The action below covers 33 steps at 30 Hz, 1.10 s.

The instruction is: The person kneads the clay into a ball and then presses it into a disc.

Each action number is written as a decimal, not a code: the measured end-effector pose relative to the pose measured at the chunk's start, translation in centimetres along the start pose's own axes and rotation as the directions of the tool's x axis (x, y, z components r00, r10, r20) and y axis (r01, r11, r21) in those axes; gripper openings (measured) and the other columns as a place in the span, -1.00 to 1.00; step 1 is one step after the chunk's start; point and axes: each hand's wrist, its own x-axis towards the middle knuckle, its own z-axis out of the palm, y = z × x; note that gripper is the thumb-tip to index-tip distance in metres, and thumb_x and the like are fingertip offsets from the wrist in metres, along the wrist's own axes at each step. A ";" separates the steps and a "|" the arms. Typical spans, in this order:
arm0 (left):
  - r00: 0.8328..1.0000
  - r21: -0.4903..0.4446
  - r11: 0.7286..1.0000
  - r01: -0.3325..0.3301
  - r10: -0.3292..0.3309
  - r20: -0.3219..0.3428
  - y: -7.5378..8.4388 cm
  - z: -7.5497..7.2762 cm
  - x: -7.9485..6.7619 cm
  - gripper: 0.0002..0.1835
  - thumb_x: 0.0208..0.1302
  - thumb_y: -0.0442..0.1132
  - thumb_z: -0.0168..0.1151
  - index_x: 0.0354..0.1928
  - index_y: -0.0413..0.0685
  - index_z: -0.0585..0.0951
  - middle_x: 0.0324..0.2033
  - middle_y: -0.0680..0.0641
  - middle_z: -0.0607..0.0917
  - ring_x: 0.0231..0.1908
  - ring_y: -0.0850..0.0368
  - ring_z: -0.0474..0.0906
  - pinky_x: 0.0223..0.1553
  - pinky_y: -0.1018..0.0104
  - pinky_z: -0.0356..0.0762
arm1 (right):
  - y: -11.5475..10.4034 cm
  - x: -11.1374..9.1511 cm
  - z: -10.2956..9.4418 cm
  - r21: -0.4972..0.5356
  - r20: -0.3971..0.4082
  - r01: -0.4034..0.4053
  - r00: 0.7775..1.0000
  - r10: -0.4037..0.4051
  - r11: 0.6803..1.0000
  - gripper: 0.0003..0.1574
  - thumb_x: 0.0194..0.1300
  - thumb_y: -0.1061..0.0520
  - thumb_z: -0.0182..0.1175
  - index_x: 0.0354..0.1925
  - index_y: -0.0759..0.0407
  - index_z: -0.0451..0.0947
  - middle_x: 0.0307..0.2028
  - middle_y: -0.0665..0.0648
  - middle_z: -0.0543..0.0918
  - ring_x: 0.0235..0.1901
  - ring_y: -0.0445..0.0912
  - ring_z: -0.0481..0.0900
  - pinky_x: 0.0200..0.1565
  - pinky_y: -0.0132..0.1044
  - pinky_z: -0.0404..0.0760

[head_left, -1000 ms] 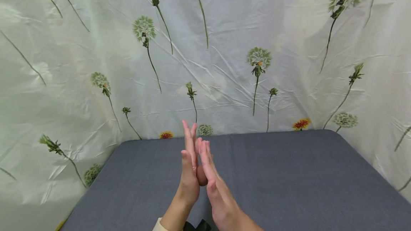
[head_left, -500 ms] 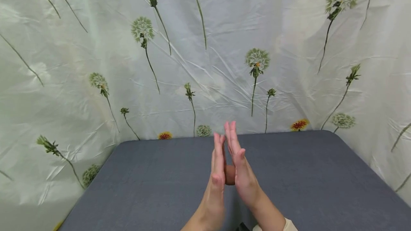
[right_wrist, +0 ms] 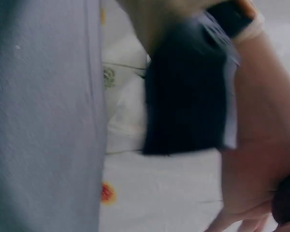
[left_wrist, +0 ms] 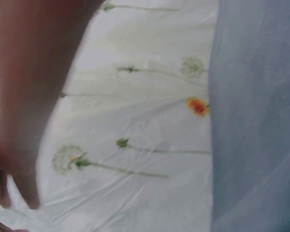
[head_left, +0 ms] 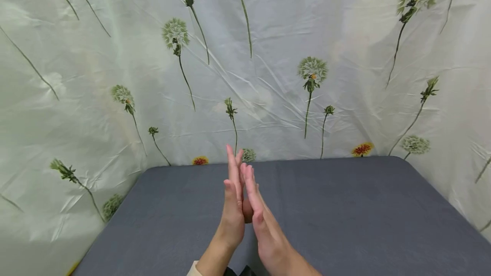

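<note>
A reddish-brown ball (head_left: 247,211), smooth like clay, sits between the two palms in the head view, mostly covered by them. My left hand (head_left: 232,214) presses it from the left, fingers straight and pointing up and away. From the other side my right hand (head_left: 264,227) presses with straight fingers, its tips lower than the left fingertips. Both hands are above the table. The left wrist view has a blurred hand (left_wrist: 34,82) along its left side. In the right wrist view the ball (right_wrist: 287,200) appears dark at the right edge, against a palm.
Below the hands lies a dark grey cloth-covered table (head_left: 345,216) with rounded far corners. Behind it hangs a pale curtain (head_left: 268,20) printed with dandelions and flowers. A black box (right_wrist: 188,92) is strapped at a wrist beside a cream cuff.
The palms have slid against each other around the ball. Half a second ago the right hand was farther forward and both were more to the right; now the left is forward again.
</note>
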 end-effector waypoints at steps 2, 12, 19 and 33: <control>0.999 -0.004 1.000 0.005 -0.005 0.032 -0.6 0.6 -0.3 -0.22 0.61 0.46 -0.69 0.70 0.47 -0.51 0.75 0.04 -0.34 0.74 -0.11 -0.44 0.60 -0.49 -0.32 | -0.5 0.2 -0.6 -0.032 -0.030 0.012 0.999 -0.013 0.999 -0.23 0.79 -0.20 -0.66 0.76 -0.05 -0.45 0.77 0.08 -0.34 0.74 -0.08 -0.48 0.69 -0.20 -0.32; 0.980 0.149 0.982 -0.119 0.092 0.176 -0.5 4.2 -2.2 -0.34 0.73 0.16 -0.79 0.73 0.27 -0.47 0.75 0.05 -0.33 0.73 -0.04 -0.25 0.52 -0.60 -0.27 | -1.2 0.6 -4.8 0.010 -0.155 -0.142 0.978 0.142 0.990 -0.16 0.67 -0.48 -0.71 0.73 -0.37 -0.49 0.77 -0.15 -0.28 0.74 0.04 -0.39 0.65 0.03 -0.10; 0.991 0.146 0.981 -0.131 0.129 0.022 1.3 1.2 -1.0 -0.21 0.60 0.46 -0.73 0.71 0.43 -0.48 0.76 0.07 -0.28 0.73 0.01 -0.28 0.54 -0.55 -0.30 | 1.1 0.3 -1.6 0.042 -0.027 -0.172 0.985 0.173 0.984 -0.25 0.76 -0.25 -0.73 0.73 -0.20 -0.55 0.76 -0.03 -0.39 0.73 -0.01 -0.47 0.67 -0.12 -0.30; 0.981 -0.075 0.992 0.097 -0.082 0.178 -1.8 1.9 -0.7 -0.21 0.61 0.44 -0.76 0.69 0.40 -0.56 0.73 0.11 -0.44 0.73 -0.04 -0.52 0.62 -0.39 -0.49 | -1.1 0.7 -2.2 -0.080 -0.102 0.026 0.994 -0.034 0.996 -0.16 0.75 -0.32 -0.69 0.77 -0.09 -0.44 0.78 0.04 -0.30 0.74 -0.06 -0.51 0.64 0.01 -0.57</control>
